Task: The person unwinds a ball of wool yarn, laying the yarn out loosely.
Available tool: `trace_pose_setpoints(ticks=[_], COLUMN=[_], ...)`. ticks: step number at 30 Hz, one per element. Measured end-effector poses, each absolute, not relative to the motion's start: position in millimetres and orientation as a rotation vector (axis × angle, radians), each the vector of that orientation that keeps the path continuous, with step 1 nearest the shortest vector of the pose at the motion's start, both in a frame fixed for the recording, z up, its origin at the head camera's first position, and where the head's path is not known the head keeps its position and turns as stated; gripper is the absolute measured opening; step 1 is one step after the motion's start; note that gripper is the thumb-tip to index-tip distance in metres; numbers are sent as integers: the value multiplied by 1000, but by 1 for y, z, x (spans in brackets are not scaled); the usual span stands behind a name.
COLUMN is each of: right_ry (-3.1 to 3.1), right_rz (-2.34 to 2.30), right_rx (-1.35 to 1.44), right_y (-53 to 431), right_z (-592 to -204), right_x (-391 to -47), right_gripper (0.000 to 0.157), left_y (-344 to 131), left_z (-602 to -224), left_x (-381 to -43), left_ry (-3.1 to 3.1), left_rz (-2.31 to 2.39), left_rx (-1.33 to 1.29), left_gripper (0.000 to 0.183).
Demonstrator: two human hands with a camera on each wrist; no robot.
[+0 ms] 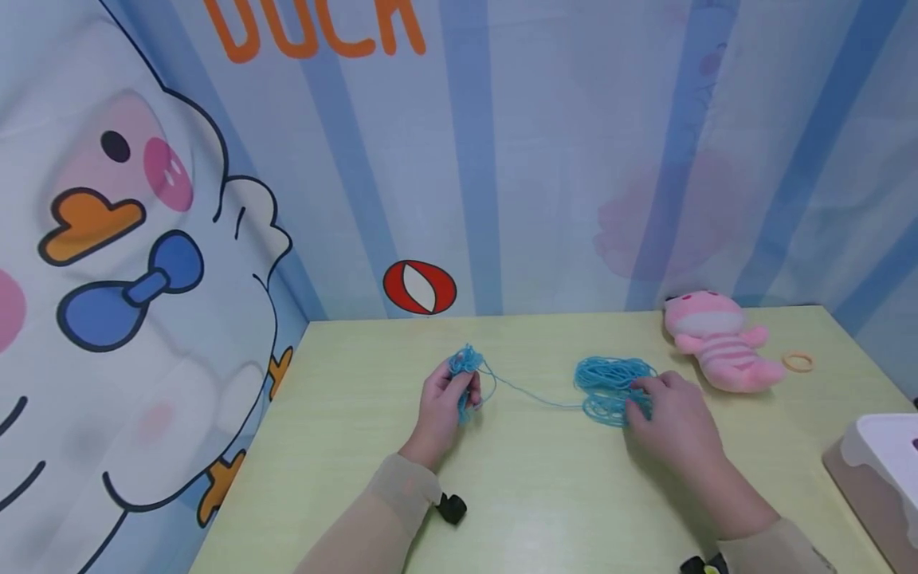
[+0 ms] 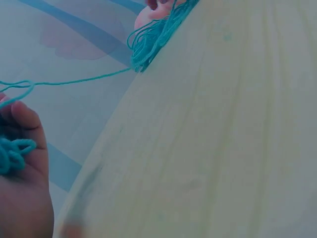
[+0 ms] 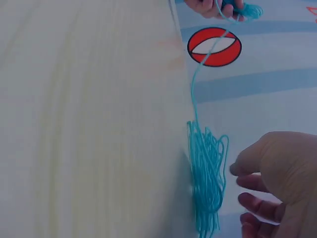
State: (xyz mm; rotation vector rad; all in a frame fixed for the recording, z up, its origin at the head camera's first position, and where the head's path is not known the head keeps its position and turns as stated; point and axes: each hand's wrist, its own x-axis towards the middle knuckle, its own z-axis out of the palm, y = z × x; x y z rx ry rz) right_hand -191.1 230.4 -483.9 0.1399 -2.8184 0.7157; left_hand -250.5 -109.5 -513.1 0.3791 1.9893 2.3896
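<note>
My left hand [image 1: 441, 406] grips a small tangled bunch of blue yarn [image 1: 466, 360] above the table, with loops sticking out past the fingers. From it a single strand [image 1: 534, 394] runs right to a larger looped skein of blue yarn [image 1: 610, 387] lying on the table. At the skein's right side is my right hand [image 1: 677, 422], fingertips overlapping its edge in the head view. In the right wrist view, the right hand's loosely bent fingers [image 3: 260, 206] show beside the skein [image 3: 205, 183], with a gap between.
A pink striped plush toy [image 1: 724, 343] lies at the back right of the table [image 1: 545, 494], with an orange ring [image 1: 798, 362] next to it. A white and brown box [image 1: 878, 470] stands at the right edge. Behind the table hangs a printed curtain [image 1: 545, 159].
</note>
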Motion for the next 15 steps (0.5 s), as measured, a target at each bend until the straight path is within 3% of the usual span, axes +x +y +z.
trace_pose_setpoints(ticks=[7, 15], right_ry=[-2666, -2728], right_rz=[877, 1045], right_rx=[454, 572], right_y=[166, 110], right_z=[-479, -485], right_x=[-194, -203], right_gripper=[37, 49], left_y=[-111, -109], left_z=[-512, -512], left_x=[-249, -248], left_ry=[1934, 1927], left_rz=[2349, 2274], left_rx=[398, 464], left_gripper=[27, 45])
